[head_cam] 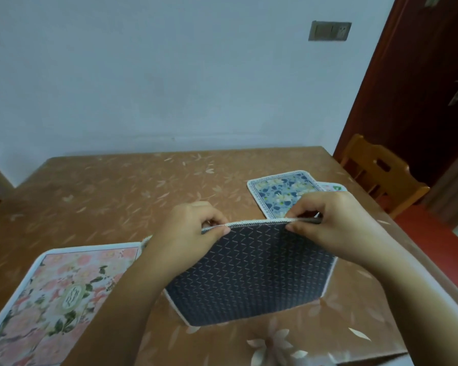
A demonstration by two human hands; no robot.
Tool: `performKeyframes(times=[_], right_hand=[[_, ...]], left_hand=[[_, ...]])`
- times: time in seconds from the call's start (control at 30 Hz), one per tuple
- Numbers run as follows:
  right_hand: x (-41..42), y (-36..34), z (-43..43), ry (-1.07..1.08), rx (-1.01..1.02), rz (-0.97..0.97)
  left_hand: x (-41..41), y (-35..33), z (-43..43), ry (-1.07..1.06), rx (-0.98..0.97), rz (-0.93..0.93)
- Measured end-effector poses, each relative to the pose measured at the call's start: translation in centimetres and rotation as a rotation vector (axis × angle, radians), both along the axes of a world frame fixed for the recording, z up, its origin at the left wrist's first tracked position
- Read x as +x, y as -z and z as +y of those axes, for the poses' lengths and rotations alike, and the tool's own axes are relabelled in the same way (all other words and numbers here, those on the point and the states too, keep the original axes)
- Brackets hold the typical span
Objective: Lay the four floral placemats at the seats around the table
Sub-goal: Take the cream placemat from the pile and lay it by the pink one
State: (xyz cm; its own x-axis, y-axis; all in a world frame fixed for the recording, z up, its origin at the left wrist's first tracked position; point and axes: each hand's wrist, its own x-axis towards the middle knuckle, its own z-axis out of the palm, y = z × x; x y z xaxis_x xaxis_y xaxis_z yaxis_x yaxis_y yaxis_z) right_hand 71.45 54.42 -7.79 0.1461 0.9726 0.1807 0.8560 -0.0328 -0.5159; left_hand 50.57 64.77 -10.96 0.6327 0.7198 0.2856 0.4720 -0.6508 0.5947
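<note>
Both my grips pinched on top edge of one placemat [249,276]: left hand [193,231], right hand [331,225]. Dark backing faces me, above surface [103,186]. Pink placemat [56,291] flat at left, blue placemat [280,194] far right.

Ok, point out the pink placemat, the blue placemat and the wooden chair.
pink placemat [64,294]: head view, its printed middle.
blue placemat [280,194]: head view, its flowered middle.
wooden chair [381,167]: head view, its backrest.

The single head-worn camera looked forward and down, close over the table [111,186]; it faced the wall [169,75] at twelve o'clock; no second view existed.
</note>
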Motion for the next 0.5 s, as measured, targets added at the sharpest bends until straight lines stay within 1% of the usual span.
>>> performKeyframes(times=[0.1,0.23,0.4,0.47,0.5], right_hand=[[0.8,-0.1,1.6,0.036,0.052,-0.031],[1.8,-0.7,4.6,0.101,0.213,-0.058],[2.8,-0.5,7.2,0.144,0.564,0.148],[3.3,1.6,7.5,0.101,0.667,0.196],[3.5,3.2,7.5,0.073,0.67,0.209]], left_hand=[[1.3,-0.3,1.7,-0.019,0.009,-0.059],[2.9,-1.6,4.1,-0.09,0.126,-0.146],[3.8,-2.6,5.2,-0.107,0.413,-0.33],[4.0,-0.6,5.0,-0.09,0.46,-0.367],[4.1,1.0,4.7,-0.078,0.453,-0.361]])
